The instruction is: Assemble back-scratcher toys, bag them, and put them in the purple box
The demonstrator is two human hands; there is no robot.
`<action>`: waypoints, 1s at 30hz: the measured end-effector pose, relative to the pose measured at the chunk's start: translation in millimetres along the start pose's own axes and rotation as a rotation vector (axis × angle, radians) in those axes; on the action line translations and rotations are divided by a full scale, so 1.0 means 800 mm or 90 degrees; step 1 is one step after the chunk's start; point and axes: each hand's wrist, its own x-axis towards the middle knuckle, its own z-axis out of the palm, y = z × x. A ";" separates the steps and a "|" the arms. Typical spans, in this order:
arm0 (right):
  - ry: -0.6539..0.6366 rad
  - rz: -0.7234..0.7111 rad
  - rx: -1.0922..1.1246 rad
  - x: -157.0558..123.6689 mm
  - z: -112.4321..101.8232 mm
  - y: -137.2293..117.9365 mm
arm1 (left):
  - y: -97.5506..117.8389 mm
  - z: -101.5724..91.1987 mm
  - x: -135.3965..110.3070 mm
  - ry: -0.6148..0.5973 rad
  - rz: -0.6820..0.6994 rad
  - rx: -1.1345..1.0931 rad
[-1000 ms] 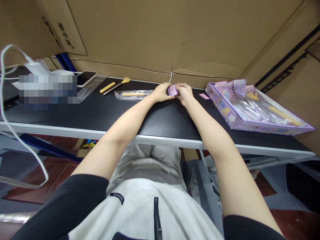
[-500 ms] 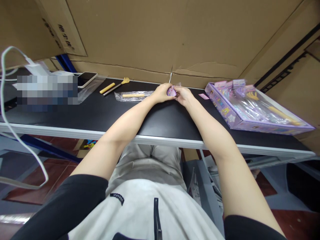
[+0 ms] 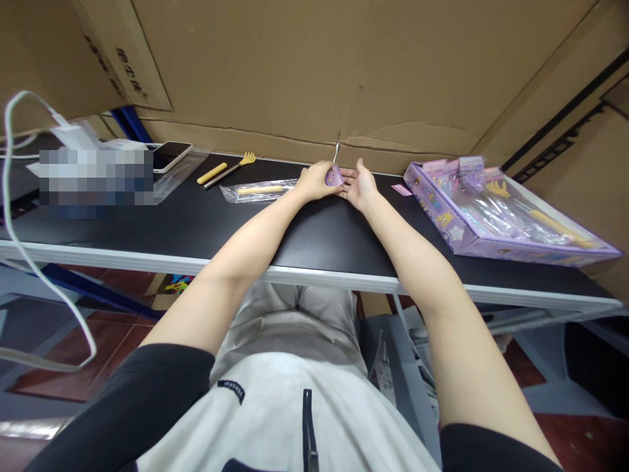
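At the far edge of the black table [image 3: 196,226] my left hand [image 3: 314,182] pinches a small purple card [image 3: 335,176]. My right hand [image 3: 360,183] lies beside it with the fingers stretched out and spread, their tips touching the card. A clear bag with a yellow back scratcher [image 3: 258,190] inside lies just left of my left hand. A small pink label [image 3: 401,189] lies flat to the right of my right hand.
A purple display box [image 3: 496,213] of packed yellow scratchers stands at the right. A loose yellow scratcher [image 3: 226,169] and a phone [image 3: 170,155] lie at the back left. Cardboard walls [image 3: 344,72] rise behind the table. A white cable [image 3: 19,216] hangs at the left.
My right hand has gone from pinching the purple card to spread fingers. The clear bag has slid a little to the left.
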 end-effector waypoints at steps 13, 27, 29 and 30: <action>0.050 -0.017 -0.094 -0.006 0.007 0.006 | -0.015 -0.003 0.005 -0.082 -0.057 -0.038; 0.035 -0.006 -0.186 -0.021 0.007 -0.002 | -0.016 -0.027 0.001 -0.166 -0.101 -0.165; 0.038 -0.007 -0.206 -0.026 0.008 -0.005 | -0.009 -0.036 -0.002 -0.204 -0.113 -0.159; 0.042 -0.008 -0.214 -0.027 0.008 -0.007 | -0.007 -0.042 -0.003 -0.224 -0.120 -0.151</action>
